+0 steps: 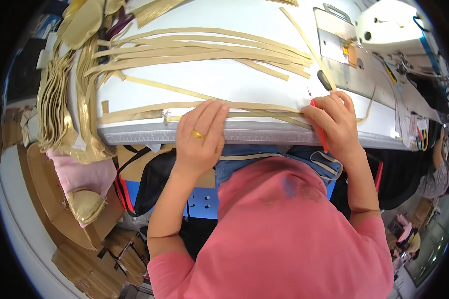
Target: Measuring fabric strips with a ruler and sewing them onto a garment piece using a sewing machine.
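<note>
Gold strip (257,113) looks limp, light, slippery: we press it flat under our open left hand (200,137); our right hand (334,119) grips a red pen (318,127) at its other end.

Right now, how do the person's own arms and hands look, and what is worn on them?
Both forearms are bare. Pink sleeves are pushed up to about the elbows and belong to a pink top. The left hand wears a gold ring on one finger. The right hand shows no ring, watch or glove. No bracelet is visible on either wrist.
</note>
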{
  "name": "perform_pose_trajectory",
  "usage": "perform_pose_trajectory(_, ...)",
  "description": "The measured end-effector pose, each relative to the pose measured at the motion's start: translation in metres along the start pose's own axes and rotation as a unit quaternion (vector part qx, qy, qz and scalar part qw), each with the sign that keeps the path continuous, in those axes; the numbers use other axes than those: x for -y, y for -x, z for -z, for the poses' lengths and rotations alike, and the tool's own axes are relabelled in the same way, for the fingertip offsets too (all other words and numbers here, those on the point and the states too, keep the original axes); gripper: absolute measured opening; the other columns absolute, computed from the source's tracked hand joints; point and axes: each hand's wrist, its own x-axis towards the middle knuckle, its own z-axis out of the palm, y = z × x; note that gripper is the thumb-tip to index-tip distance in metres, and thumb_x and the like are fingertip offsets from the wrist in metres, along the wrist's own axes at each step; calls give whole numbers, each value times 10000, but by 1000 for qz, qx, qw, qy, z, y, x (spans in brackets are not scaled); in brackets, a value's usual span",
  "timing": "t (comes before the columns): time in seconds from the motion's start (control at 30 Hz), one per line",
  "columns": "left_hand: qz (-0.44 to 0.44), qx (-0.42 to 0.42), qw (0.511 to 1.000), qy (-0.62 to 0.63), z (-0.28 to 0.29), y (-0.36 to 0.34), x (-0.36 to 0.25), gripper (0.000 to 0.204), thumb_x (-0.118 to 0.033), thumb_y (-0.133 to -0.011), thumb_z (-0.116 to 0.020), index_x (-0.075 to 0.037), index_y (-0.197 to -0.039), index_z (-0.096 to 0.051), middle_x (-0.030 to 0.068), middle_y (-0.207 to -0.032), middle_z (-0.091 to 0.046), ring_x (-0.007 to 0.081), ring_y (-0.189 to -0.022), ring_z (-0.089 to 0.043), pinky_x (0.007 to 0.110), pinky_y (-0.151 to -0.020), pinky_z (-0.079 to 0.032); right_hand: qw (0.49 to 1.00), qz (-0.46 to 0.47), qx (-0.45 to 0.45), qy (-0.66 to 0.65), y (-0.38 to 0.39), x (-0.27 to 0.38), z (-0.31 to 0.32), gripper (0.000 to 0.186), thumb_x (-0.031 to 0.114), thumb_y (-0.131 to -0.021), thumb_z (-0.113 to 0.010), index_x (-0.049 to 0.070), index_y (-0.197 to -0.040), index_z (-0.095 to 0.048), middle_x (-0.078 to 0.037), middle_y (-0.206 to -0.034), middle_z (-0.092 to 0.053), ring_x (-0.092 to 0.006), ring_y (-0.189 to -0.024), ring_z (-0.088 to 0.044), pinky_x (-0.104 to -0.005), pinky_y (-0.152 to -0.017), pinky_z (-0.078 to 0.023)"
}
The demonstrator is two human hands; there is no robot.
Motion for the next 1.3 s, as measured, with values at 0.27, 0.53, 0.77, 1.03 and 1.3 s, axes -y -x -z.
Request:
perform_pose_trajectory(0.27,-3,23,999,-28,2,2,-2,520,65,-713,-561,-14,-1219,-653,107,-1247,-602,290,-1138,-582,401,-906,-474,997,-9,-61,53,29,-6,-4,220,114,-734,-708,130,-953,-708,-20,-892,-622,-185,-862,-640,-449,-999,-418)
perform_pose_trajectory(0.53,3,27,999,-39,2,1,-3,530,70,-712,-559,-18,-1227,-651,99,-1263,-593,285,-1152,-572,403,-913,-470,996,-12,-72,60,34,-11,-4,224,127,-742,-706,146,-964,-723,-19,-911,-621,-182,-882,-645,-454,-1018,-413)
perform_pose_trajectory(0.77,17,33,998,-47,6,0,-7,511,61,-723,-567,-12,-1221,-650,108,-1268,-584,298,-1138,-574,408,-908,-470,997,-14,-60,56,34,-9,-3,279,108,-730,-714,143,-1006,-723,-35,-911,-616,-189,-868,-638,-473,-1024,-420)
perform_pose_trajectory(1.03,-35,32,995,91,-27,-10,-60,438,-65,-813,-605,-18,-1247,-632,112,-1271,-574,294,-1152,-570,409,-925,-467,997,-12,-61,55,35,-11,-4,306,104,-726,-715,138,-1030,-716,-33,-913,-612,-206,-847,-627,-472,-1027,-419)
perform_pose_trajectory(1.3,-34,28,995,90,-60,-41,-93,406,-156,-882,-600,-31,-1268,-622,87,-1303,-566,260,-1176,-565,402,-944,-464,997,-12,-64,40,34,-13,-5,255,124,-749,-712,135,-1004,-726,-32,-925,-615,-194,-874,-637,-470,-1022,-414)
